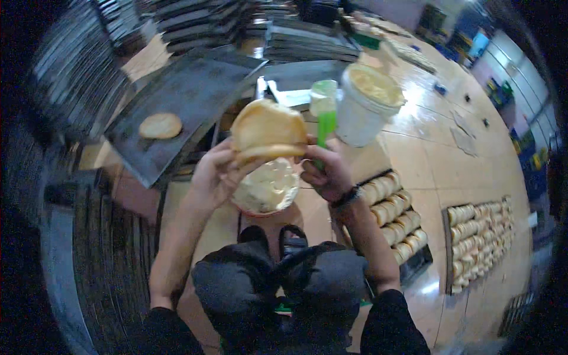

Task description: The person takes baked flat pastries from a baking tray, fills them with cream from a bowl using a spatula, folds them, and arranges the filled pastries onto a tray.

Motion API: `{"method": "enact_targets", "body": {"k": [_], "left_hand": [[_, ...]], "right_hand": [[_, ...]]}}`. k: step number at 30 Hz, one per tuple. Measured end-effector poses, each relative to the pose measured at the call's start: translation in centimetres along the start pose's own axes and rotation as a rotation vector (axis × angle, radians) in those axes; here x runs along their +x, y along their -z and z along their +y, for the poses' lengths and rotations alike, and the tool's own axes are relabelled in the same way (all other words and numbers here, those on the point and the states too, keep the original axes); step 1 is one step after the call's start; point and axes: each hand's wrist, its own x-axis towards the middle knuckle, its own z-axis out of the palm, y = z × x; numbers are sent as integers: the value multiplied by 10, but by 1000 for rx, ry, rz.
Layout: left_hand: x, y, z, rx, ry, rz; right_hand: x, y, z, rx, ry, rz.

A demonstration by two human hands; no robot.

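Between my two hands is a round flat bread (268,128), golden brown and folded along its lower edge. My left hand (217,173) grips its left side. My right hand (328,166) pinches its right side and also holds a spatula with a green handle (327,124); its broad upper end is smeared with pale cream. Under the bread is a bowl of cream (270,186) with a reddish rim, partly hidden by the bread and my hands. A white bucket (361,120) of yellowish cream stands beyond my right hand.
One flat bread (160,126) lies on a dark baking tray (195,88) at the left. Rows of filled or folded breads fill a near tray (395,213) and a farther tray (479,239) on the tiled floor. Stacked baking trays (195,26) stand at the back and left.
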Motion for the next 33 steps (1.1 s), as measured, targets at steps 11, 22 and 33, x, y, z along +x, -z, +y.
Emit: {"method": "enact_targets", "body": {"k": [11,22,33], "left_hand": [[-48,130,-28,-117,-175,536],[-82,221,-107,-528,-35,488],[-98,255,-136,-339,-109,397]], "right_hand": [[38,88,109,-627,-169,122],[60,96,243,-1690,-574,38],[82,88,295,-748,-555,336]]}}
